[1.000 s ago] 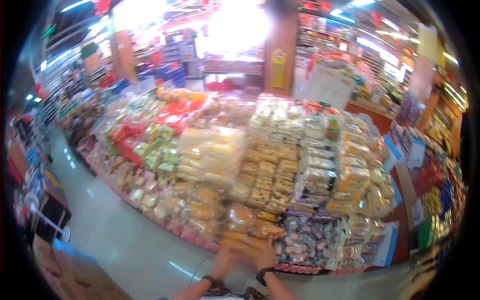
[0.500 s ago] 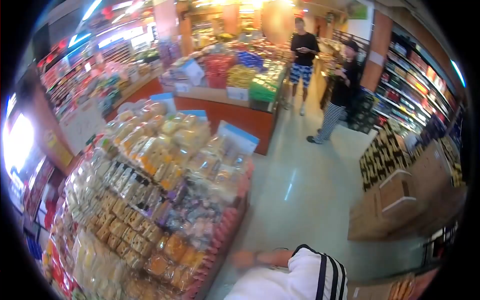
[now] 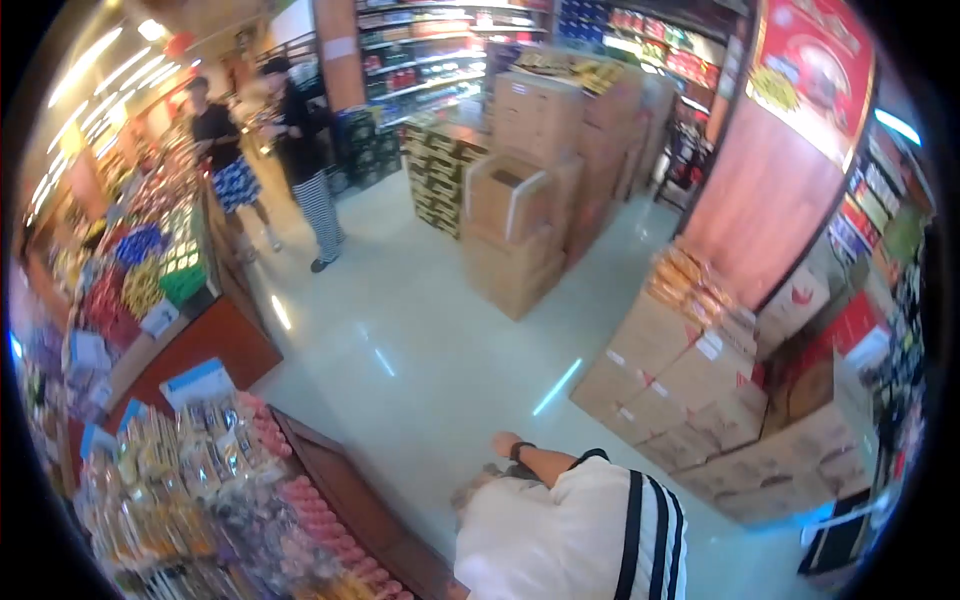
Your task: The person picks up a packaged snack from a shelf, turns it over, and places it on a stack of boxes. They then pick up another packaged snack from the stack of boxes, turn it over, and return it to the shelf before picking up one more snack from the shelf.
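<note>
My right hand (image 3: pixel 507 442) is held low in front of my white sleeve with black stripes (image 3: pixel 610 520), over the shiny floor. A dark band (image 3: pixel 518 452) circles its wrist. The hand looks compact and its separate fingers do not show; no object is visible in it. Nearest on its left side is the display stand (image 3: pixel 350 505) with pink scalloped trim and wrapped baked goods (image 3: pixel 165 450). My left hand is out of view.
Stacked cartons (image 3: pixel 670 380) with packaged goods on top stand at the right, by a wood-coloured pillar (image 3: pixel 760 190). More cartons (image 3: pixel 520 220) rise mid-floor. Two people (image 3: pixel 225 150) stand at the back left beside a second display counter (image 3: pixel 190 350).
My view has swung to the right: the display stand has shifted to lower left, and cartons and the pillar have come into view. My right hand has moved away from the stand's edge.
</note>
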`<state>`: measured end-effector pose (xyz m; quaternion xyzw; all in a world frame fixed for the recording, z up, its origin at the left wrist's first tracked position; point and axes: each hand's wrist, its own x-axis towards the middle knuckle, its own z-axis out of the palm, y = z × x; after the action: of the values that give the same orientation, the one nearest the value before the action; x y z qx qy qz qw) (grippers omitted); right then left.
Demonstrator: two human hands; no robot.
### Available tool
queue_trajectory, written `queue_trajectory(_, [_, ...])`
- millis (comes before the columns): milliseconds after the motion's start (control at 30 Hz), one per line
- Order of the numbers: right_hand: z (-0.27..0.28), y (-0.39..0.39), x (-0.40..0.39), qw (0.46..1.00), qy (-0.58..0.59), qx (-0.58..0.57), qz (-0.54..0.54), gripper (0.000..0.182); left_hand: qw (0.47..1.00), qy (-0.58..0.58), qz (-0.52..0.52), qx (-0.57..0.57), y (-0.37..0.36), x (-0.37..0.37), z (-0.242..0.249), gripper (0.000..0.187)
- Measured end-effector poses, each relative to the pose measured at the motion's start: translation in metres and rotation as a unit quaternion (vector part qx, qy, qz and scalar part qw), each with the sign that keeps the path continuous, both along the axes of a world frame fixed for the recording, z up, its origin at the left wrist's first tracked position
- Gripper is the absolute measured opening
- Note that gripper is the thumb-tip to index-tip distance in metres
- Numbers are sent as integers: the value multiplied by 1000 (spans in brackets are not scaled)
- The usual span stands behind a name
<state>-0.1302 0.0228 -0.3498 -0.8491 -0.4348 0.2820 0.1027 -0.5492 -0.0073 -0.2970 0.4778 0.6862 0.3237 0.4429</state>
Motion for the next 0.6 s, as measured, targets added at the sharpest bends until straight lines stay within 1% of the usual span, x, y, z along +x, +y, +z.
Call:
queue_trajectory(33, [6, -6, -6, 1000, 5, -5, 26, 33, 1000, -5, -8, -1, 5, 1, 0, 19])
queue_trajectory(67, [14, -23, 0, 992, 123, -11, -37, 33, 1000, -13, -16, -1, 11, 5, -3, 18])
queue_trajectory(133, [20, -40, 4, 974, 134, -30, -179, 32, 999, -27, -31, -4, 23, 8, -7, 17])
queue_trajectory(233, [6, -57, 19, 987, 4, 55, -151, 33, 997, -59, -53, 1, 48, 33, -5, 16])
queue_trajectory(333, [20, -50, 41, 937, 131, 79, -313, 33, 989, -124, -79, 35, 85, 59, -19, 15])
queue_trajectory(367, [20, -45, 50, 922, 123, 103, -353, 32, 997, -50, -54, 38, 91, 85, 5, 13])
queue_trajectory(400, [23, -40, 65, 925, 135, 112, -339, 32, 989, -124, -61, 56, 98, 102, 15, 13])
queue_trajectory(467, [30, -36, 82, 928, 163, 126, -310, 30, 985, -148, -88, -27, 112, 147, 62, 19])
queue_trajectory(500, [47, -34, 85, 950, 117, 108, -267, 29, 981, -134, -141, -3, 119, 157, 59, 20])
queue_trajectory(567, [100, -30, 87, 981, 19, 68, -180, 26, 962, -110, -246, 41, 130, 188, 52, 22])
queue_trajectory(600, [122, -21, 84, 986, 40, 55, -150, 27, 949, -93, -301, 10, 137, 202, 49, 25])
